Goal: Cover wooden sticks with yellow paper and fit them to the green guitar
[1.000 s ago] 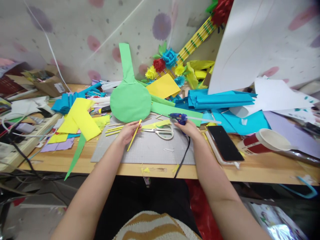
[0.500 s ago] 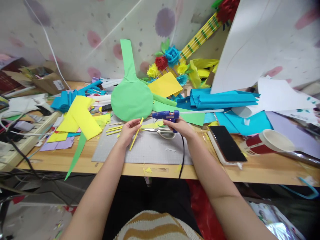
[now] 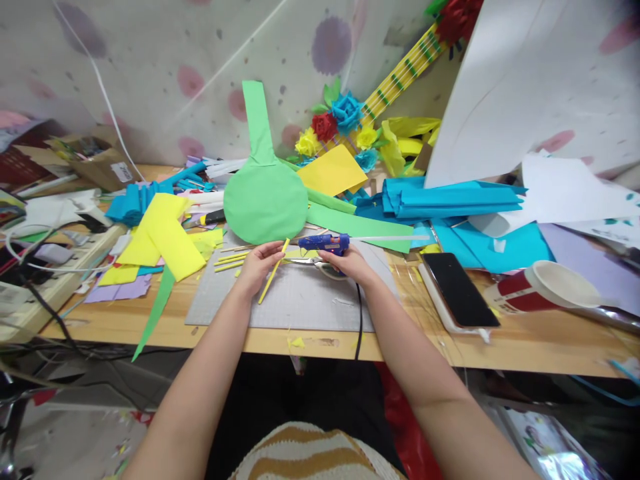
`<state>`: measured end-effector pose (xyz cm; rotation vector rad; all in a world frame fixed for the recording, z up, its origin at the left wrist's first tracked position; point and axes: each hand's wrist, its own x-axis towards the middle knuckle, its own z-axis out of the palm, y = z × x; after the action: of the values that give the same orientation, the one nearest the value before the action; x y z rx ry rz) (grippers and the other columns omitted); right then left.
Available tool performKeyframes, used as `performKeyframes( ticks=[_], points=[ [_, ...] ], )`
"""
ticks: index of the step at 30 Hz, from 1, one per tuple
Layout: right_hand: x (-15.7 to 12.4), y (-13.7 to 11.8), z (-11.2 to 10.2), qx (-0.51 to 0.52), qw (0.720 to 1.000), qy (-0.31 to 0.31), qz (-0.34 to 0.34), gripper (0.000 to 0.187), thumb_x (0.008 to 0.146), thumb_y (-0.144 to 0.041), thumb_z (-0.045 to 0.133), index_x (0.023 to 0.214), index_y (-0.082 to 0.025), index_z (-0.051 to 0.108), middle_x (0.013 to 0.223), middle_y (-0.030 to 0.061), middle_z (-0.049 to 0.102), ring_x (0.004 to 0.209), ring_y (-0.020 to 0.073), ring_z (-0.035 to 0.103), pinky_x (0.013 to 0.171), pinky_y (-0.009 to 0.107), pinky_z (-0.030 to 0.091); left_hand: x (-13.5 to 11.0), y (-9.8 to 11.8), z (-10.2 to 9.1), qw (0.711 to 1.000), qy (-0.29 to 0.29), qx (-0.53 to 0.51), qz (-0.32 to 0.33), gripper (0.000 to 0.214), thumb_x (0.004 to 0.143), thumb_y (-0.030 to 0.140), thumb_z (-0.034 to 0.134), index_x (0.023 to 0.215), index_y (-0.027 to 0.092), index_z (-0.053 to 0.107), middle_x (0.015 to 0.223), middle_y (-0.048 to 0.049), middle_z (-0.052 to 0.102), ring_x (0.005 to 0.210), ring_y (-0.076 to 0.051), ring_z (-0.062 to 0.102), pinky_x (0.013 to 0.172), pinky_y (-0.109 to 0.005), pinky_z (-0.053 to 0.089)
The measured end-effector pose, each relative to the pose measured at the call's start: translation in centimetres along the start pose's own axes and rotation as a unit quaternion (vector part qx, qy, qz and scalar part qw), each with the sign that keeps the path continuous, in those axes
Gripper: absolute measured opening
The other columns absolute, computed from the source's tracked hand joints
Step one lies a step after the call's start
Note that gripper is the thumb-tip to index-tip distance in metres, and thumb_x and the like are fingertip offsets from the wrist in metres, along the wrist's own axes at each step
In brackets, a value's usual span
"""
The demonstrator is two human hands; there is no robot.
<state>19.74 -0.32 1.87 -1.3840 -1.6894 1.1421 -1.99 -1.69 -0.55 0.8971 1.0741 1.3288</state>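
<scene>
A thin yellow strip (image 3: pixel 271 277) is pinched in the fingers of my left hand (image 3: pixel 259 264), slanting over the grey cutting mat (image 3: pixel 300 310). My right hand (image 3: pixel 351 262) grips a blue hot glue gun (image 3: pixel 325 243), its nozzle pointing left towards the strip's upper end and a clear glue stick (image 3: pixel 390 238) poking out the back. Scissors (image 3: pixel 301 261) lie on the mat, their handles partly hidden behind my right hand. Several more yellow strips (image 3: pixel 231 262) rest left of my left hand. Behind stands a green round paper shape (image 3: pixel 266 203) with a long neck.
Yellow paper pieces (image 3: pixel 173 237) lie on the left, near a power strip (image 3: pixel 63 283). On the right are a phone (image 3: pixel 461 290), a tilted paper cup (image 3: pixel 543 288) and blue paper (image 3: pixel 450 198). Paper flowers (image 3: pixel 347 112) stand at the back. A black cord (image 3: pixel 359 320) hangs over the front edge.
My right hand has brought the glue gun left and slightly down, closer to the strip's upper end. My left hand still pinches the strip in almost the same place.
</scene>
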Motion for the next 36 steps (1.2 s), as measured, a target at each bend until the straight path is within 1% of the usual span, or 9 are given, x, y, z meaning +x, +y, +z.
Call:
performKeyframes(
  ticks=[3,7,14,21,26,32,36],
  points=[
    [0.18,0.16,0.11,-0.014,1.0,0.0,-0.011,0.045,0.062,-0.057,0.058,0.077,-0.015,0.062,0.051,-0.0019,0.05,0.044,0.0081,0.042,0.044,0.021,0.034,0.0,0.0,0.0,1.0,-0.002,0.012,-0.002,0.039,0.051,0.025,0.075,0.088,0.016,0.066,0.089,-0.0065,0.067,0.076,-0.013,0.061,0.071,-0.025,0.045],
    [0.19,0.23,0.1,-0.03,0.999,0.008,-0.021,0.046,0.063,-0.056,0.058,0.084,-0.016,0.065,0.052,-0.002,0.052,0.046,0.0084,0.044,0.046,0.021,0.035,0.0,0.1,0.06,1.0,-0.002,0.03,-0.004,0.041,0.051,0.028,0.075,0.09,0.016,0.066,0.091,-0.0066,0.067,0.079,-0.015,0.061,0.075,-0.028,0.045],
    [0.13,0.13,0.12,-0.026,0.998,0.026,-0.051,0.045,0.062,-0.052,0.06,0.088,-0.016,0.066,0.062,0.0007,0.06,0.06,0.0131,0.053,0.057,0.024,0.042,-0.06,0.14,0.06,1.0,-0.007,0.027,-0.006,0.041,0.051,0.028,0.075,0.09,0.017,0.066,0.09,-0.0061,0.067,0.079,-0.015,0.06,0.078,-0.03,0.044],
    [0.19,0.12,0.18,-0.036,0.998,0.017,-0.052,0.044,0.064,-0.051,0.06,0.09,-0.017,0.066,0.073,0.0025,0.065,0.066,0.014,0.056,0.061,0.024,0.043,-0.17,0.21,0.18,1.0,-0.014,0.023,-0.005,0.04,0.052,0.027,0.075,0.089,0.017,0.066,0.09,-0.0054,0.067,0.078,-0.014,0.06,0.077,-0.029,0.043],
    [0.15,-0.04,0.12,-0.038,0.998,0.01,-0.058,0.043,0.064,-0.05,0.06,0.09,-0.016,0.066,0.073,0.0028,0.065,0.064,0.014,0.056,0.06,0.023,0.042,-0.16,0.16,0.16,1.0,-0.015,0.022,-0.004,0.04,0.052,0.027,0.075,0.089,0.017,0.066,0.091,-0.0059,0.067,0.079,-0.015,0.06,0.078,-0.029,0.043],
    [0.36,0.31,0.02,-0.089,0.995,-0.008,-0.043,0.042,0.064,-0.052,0.06,0.086,-0.017,0.067,0.07,0.0021,0.064,0.066,0.0148,0.057,0.06,0.023,0.042,-0.18,0.15,0.16,1.0,-0.022,0.017,-0.004,0.039,0.054,0.027,0.074,0.09,0.017,0.066,0.091,-0.006,0.067,0.079,-0.015,0.06,0.078,-0.029,0.043],
    [0.31,0.33,-0.05,-0.102,0.993,-0.016,-0.055,0.043,0.064,-0.053,0.059,0.086,-0.016,0.067,0.072,0.0027,0.065,0.067,0.0156,0.058,0.061,0.024,0.043,-0.34,0.37,0.34,1.0,-0.016,0.016,-0.007,0.038,0.053,0.027,0.074,0.089,0.017,0.066,0.091,-0.0062,0.067,0.078,-0.015,0.06,0.076,-0.029,0.044]
  ],
)
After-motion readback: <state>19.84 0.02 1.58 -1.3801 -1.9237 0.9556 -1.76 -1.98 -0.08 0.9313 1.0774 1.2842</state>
